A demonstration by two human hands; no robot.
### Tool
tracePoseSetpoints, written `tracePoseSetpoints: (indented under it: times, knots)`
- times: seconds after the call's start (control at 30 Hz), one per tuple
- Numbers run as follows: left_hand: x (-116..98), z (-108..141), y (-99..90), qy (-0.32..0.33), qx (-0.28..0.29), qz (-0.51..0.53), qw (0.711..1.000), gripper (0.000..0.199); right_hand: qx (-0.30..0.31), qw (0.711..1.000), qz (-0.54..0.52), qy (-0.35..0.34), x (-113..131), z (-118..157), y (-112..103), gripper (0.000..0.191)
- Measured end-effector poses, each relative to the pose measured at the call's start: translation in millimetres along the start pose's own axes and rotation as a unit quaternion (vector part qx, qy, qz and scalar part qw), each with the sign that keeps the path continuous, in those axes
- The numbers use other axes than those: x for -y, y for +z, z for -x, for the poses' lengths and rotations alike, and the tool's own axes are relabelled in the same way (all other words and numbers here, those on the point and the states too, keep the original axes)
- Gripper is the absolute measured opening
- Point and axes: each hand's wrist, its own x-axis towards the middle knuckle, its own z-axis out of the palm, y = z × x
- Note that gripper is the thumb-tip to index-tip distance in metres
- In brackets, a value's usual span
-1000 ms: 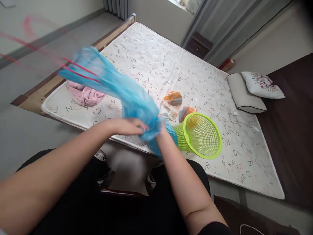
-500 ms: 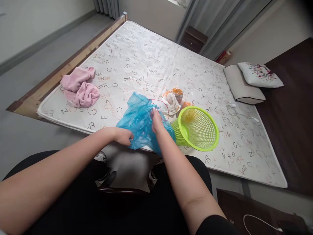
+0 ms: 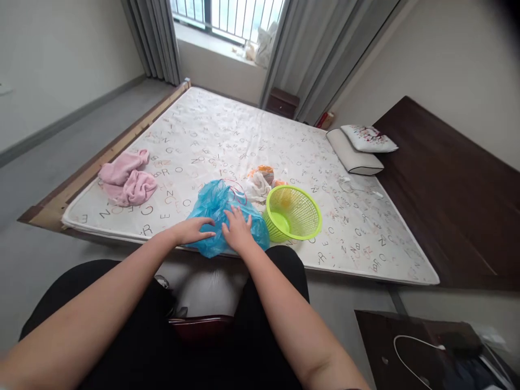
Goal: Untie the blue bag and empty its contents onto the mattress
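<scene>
A crumpled blue plastic bag lies at the near edge of the mattress, with a thin red string at its far side. My left hand is at the bag's left side, fingers apart. Over the bag's middle is my right hand, its fingers spread and holding nothing; whether it presses on the plastic I cannot tell. A lime-green mesh basket stands tilted against the bag's right side. Behind these lie a white crumpled bag and an orange-and-clear plastic bag.
A pink cloth lies on the mattress at left. Two pillows rest by the dark headboard. A wooden rail runs along the left side. A dark low table with a white cable stands at lower right.
My right hand has let go of the bag's top and opened over its middle. My left hand's fingers have also opened. The head view has tilted up, showing the window.
</scene>
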Motion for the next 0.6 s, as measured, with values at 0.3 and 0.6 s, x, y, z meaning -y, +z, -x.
tracePoseSetpoints:
  times: [0.3,0.6]
  knots:
    - [-11,90,13.5,-0.013,-0.145,0.072,0.987,0.045,-0.148,0.989,-0.021,0.005,-50,78,-29,0.037]
    - [-42,158,31.2,-0.027,-0.263,0.082,0.961,0.032,-0.218,0.966,0.041,-0.131,-79,107,-16,0.037]
